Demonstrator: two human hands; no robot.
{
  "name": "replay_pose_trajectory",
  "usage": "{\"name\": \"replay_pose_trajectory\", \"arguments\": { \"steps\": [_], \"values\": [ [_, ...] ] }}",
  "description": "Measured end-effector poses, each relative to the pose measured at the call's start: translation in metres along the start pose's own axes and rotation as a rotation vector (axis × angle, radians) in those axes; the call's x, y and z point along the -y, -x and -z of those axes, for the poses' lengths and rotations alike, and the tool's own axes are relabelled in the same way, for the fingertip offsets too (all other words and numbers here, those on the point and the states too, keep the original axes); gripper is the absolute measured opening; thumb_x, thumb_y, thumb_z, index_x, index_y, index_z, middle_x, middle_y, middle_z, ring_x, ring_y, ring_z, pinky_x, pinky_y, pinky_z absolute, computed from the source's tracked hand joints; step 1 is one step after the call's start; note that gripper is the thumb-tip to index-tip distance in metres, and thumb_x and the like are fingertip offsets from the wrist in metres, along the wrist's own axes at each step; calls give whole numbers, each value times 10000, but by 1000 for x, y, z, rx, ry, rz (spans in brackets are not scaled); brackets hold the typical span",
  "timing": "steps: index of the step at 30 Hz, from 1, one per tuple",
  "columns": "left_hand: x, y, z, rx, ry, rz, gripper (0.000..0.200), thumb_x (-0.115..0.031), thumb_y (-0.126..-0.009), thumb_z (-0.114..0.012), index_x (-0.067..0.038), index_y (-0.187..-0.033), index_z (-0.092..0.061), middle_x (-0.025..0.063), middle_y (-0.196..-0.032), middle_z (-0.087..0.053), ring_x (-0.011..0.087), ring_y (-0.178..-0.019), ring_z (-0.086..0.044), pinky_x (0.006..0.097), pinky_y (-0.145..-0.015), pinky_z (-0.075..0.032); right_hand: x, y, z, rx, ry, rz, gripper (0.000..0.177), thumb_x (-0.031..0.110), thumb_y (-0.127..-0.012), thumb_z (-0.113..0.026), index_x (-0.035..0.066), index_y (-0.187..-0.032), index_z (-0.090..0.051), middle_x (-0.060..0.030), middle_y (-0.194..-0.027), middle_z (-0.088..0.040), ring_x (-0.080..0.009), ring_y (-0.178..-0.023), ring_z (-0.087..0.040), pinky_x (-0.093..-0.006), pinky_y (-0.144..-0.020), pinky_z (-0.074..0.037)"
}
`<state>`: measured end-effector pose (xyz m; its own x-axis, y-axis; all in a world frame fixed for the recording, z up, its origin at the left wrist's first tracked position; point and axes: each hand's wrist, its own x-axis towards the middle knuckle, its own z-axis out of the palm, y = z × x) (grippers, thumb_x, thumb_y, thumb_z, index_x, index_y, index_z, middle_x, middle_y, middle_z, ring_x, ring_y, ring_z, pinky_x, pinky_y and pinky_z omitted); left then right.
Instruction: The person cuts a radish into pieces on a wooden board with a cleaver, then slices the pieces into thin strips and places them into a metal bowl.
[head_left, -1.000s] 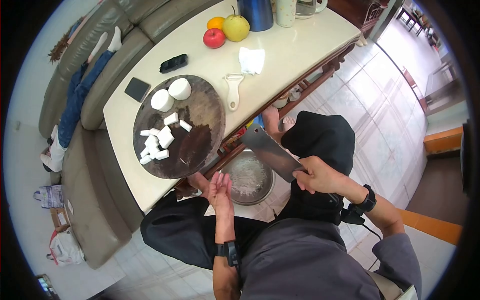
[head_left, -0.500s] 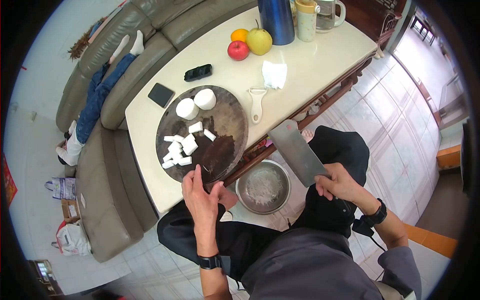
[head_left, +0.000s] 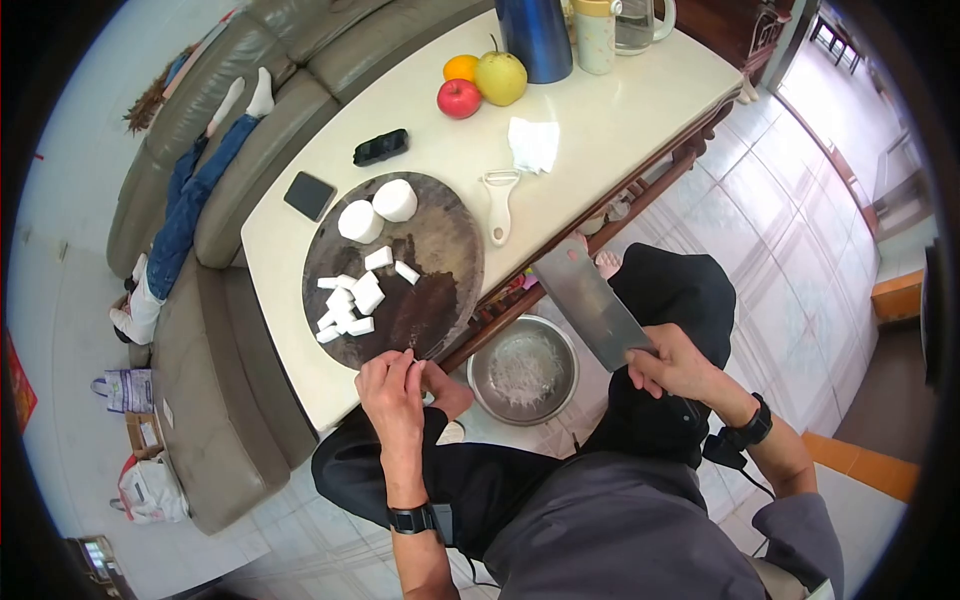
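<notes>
My right hand [head_left: 672,362] grips the handle of a cleaver [head_left: 592,305], its broad blade angled up and left, clear of the table. At the near edge of the round chopping board [head_left: 450,215], my left hand [head_left: 393,395] has thumb and fingers pinched together. Something tiny and pale may be at those fingertips, too small to name. Small cut pieces of what looks like white radish [head_left: 368,293] lie on the board's left part. Behind them stand two thick round chunks [head_left: 360,221] of the same white stuff. A wet dark patch marks the board.
A metal bowl [head_left: 560,400] sits on the floor below the table edge. On the table [head_left: 620,120] are a peeler [head_left: 499,205], white tissue [head_left: 533,145], a phone [head_left: 310,195], a black item [head_left: 381,147], fruit [head_left: 501,78] and a blue flask [head_left: 535,40]. Someone's legs [head_left: 205,180] stretch along the sofa.
My left hand's fingers have gone from spread to pinched together at the board's near edge. My right hand still holds the cleaver in nearly the same place. The view has shifted slightly.
</notes>
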<state>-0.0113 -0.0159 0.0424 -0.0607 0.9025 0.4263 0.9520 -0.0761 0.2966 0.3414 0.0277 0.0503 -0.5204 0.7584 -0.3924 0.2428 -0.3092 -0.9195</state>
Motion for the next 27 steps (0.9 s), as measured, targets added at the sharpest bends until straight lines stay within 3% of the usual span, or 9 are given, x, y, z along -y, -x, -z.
{"name": "replay_pose_trajectory", "arguments": {
  "steps": [2, 8, 10, 12, 13, 16, 23, 27],
  "values": [
    [1, 6, -5, -93, 1, -45, 180, -41, -695, -740, -26, -856, -661, 87, -838, -617, 271, -801, -576, 375, -723, -423, -2, 0, 0, 2, 2, -10, 152, 65, -887, -481, -28, -780, -535, -34, -609, -571, -78, -438, -497, -233, -420, -394],
    [-20, 31, -21, -7, 167, -77, 140, -57, -689, -745, -59, -793, -651, 61, -799, -608, 261, -770, -570, 371, -707, -421, 0, 0, -1, 13, 22, -41, 157, 76, -885, -485, -31, -788, -546, -33, -608, -567, -81, -440, -501, -237, -420, -397],
    [-27, 39, -33, 22, 209, -78, 178, -57, -702, -746, -58, -853, -652, 81, -773, -625, 274, -740, -594, 376, -671, -443, 1, 1, -1, 17, 30, -52, 158, 81, -884, -488, -32, -792, -550, -33, -608, -566, -81, -441, -502, -239, -420, -398],
    [-27, 52, -50, 126, 306, 120, 266, -52, -719, -743, -55, -964, -640, 111, -762, -643, 298, -738, -628, 380, -667, -481, 1, 1, 0, 25, 17, -35, 161, 86, -881, -488, -35, -801, -559, -35, -609, -567, -83, -441, -501, -241, -421, -400],
    [-28, 54, -53, 196, 359, 206, 356, -3, -751, -703, -51, -1091, -610, 137, -795, -666, 318, -757, -649, 380, -700, -507, 1, 1, 0, 24, 17, -38, 161, 86, -881, -488, -35, -801, -559, -35, -609, -567, -83, -441, -501, -241, -421, -400],
    [-17, 62, -67, 372, 434, 322, 447, 51, -775, -637, -64, -1203, -582, 145, -894, -681, 287, -840, -663, 345, -755, -516, 2, 2, -1, 25, 8, -29, 162, 85, -878, -486, -39, -804, -559, -37, -610, -567, -85, -442, -501, -241, -424, -402],
    [-5, 71, -87, 465, 461, 215, 479, 56, -819, -563, -84, -1276, -535, 188, -980, -671, 305, -888, -660, 368, -772, -511, 2, 1, 0, 24, 29, -47, 166, 93, -887, -492, -46, -823, -558, -38, -608, -562, -88, -447, -504, -243, -432, -406],
    [4, 78, -99, 482, 394, 270, 481, 36, -807, -593, -86, -1268, -534, 164, -881, -685, 298, -815, -668, 360, -730, -511, 4, 2, -1, 23, 35, -61, 164, 92, -890, -493, -47, -836, -561, -37, -609, -561, -87, -449, -503, -243, -436, -407]
  ]
}}
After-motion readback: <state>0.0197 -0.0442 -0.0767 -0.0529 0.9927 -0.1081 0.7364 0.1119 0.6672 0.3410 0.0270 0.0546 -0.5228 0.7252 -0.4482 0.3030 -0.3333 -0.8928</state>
